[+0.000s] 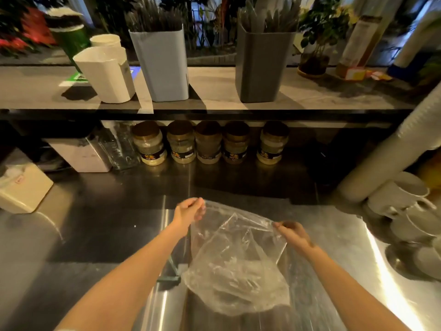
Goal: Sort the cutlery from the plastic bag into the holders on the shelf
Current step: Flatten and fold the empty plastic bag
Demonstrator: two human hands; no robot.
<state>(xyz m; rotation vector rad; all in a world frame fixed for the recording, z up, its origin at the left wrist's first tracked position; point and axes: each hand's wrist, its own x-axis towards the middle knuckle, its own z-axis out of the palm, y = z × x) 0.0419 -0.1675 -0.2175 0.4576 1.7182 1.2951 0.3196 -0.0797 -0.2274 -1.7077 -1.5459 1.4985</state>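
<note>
At the upper left of the frame a white plastic holder (105, 75) stands on the grey stone shelf (214, 91). Just beside it is a pale blue square holder (162, 65) bristling with dark utensils. Lower centre, the left hand (189, 211) has its fingers curled, pinching one corner of a clear crumpled plastic bag (236, 266) hanging over the steel counter (107, 223). Its contents are too blurred to tell. Above stands a dark grey holder (262, 65). The right hand (292, 232) pinches the bag's other corner. White cups (405, 204) are stacked far right.
</note>
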